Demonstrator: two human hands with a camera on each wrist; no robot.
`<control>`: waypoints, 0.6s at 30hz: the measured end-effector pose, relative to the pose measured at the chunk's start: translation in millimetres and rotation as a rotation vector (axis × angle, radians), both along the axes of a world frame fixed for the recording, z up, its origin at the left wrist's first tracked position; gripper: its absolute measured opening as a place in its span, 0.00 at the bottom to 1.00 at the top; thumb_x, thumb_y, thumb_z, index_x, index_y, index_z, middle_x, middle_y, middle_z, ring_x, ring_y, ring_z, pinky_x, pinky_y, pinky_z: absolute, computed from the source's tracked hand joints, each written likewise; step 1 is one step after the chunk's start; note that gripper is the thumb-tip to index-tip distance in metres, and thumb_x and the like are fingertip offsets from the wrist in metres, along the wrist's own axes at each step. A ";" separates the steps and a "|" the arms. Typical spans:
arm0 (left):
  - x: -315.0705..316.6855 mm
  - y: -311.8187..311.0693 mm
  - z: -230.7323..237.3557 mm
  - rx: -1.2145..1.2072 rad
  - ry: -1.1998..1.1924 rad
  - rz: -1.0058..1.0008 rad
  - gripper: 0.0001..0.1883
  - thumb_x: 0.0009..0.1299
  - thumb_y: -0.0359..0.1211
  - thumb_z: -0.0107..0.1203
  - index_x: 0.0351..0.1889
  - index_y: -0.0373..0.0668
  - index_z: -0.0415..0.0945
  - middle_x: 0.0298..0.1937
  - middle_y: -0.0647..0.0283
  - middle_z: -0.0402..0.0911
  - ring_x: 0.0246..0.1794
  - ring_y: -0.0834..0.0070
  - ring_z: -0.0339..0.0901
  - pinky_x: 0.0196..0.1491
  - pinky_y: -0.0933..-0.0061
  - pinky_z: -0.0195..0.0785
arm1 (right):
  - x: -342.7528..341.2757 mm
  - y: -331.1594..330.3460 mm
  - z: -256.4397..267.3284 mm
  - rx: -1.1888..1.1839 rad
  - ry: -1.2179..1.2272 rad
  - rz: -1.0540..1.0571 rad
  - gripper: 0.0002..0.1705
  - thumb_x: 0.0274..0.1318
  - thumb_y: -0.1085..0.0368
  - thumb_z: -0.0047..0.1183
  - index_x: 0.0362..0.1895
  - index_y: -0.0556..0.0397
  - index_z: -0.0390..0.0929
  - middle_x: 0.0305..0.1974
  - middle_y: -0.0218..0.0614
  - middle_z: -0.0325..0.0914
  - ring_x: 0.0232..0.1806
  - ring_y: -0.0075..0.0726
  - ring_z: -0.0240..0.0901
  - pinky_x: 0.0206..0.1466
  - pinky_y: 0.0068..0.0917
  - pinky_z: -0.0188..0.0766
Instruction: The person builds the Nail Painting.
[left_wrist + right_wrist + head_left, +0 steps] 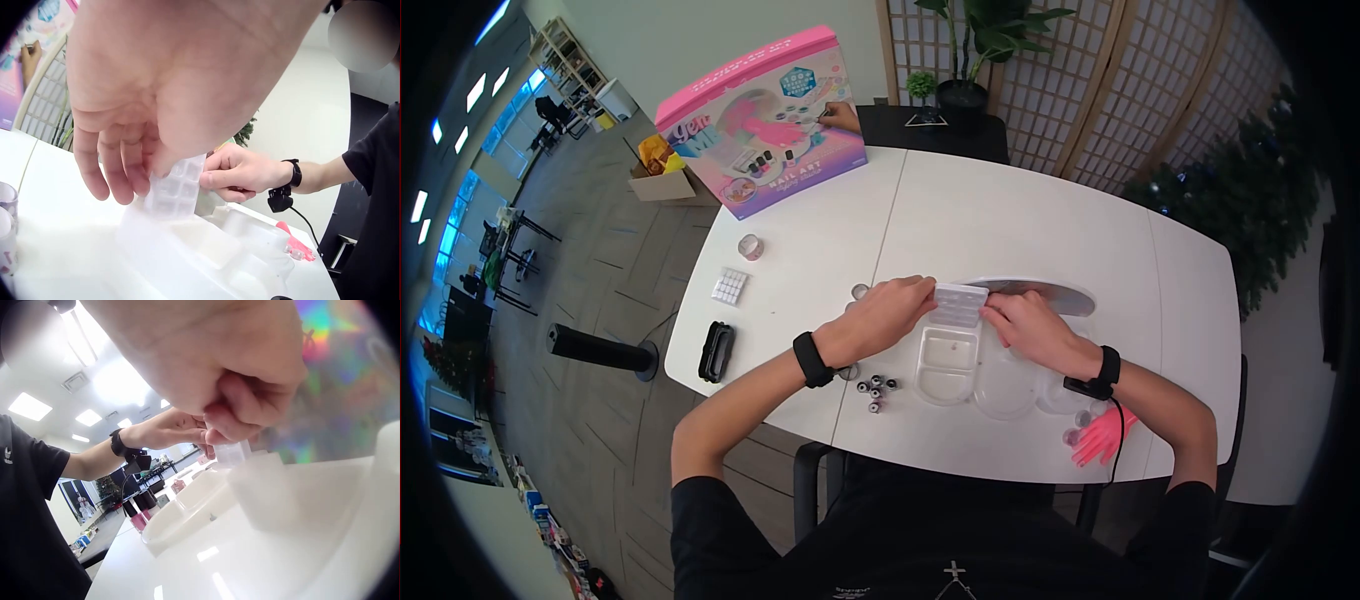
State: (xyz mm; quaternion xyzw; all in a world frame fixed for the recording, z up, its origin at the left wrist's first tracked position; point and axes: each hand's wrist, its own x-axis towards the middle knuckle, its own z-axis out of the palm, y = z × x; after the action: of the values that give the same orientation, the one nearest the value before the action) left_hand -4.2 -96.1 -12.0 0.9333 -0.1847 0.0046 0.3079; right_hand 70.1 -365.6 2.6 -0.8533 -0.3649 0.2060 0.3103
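Both hands hold a small translucent compartment case [961, 301], tipped up over the far end of a white moulded plastic tray [947, 388]. My left hand [892, 312] pinches the case's left end with thumb and fingertips. At the opposite end, my right hand [1037, 328] grips it between thumb and curled fingers. Rows of square cells in the case [178, 190] show in the left wrist view. Behind the right hand stands a curved, shiny holographic panel [344, 394]. The tray's two nearest hollows lie just below the case.
Several small polish bottles [875, 390] stand left of the tray. A pink plastic hand [1103, 437] lies at the right. On the table's left are a black case [716, 352], a white block of cells [729, 286], a round tub [750, 247] and a nail art box [765, 130].
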 end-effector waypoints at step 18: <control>-33.8 22.0 37.7 -0.177 0.002 0.288 0.11 0.81 0.31 0.62 0.55 0.35 0.85 0.39 0.56 0.86 0.35 0.65 0.83 0.42 0.62 0.78 | -27.9 -19.2 44.6 -0.093 -0.103 0.019 0.17 0.79 0.60 0.56 0.45 0.65 0.87 0.28 0.59 0.84 0.32 0.67 0.82 0.41 0.52 0.79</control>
State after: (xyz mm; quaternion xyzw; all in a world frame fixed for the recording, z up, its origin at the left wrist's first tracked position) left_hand -38.1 -74.1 25.7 0.9193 -0.0477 0.0642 0.3853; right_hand 42.1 -384.8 47.2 -0.8728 -0.3786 0.1815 0.2490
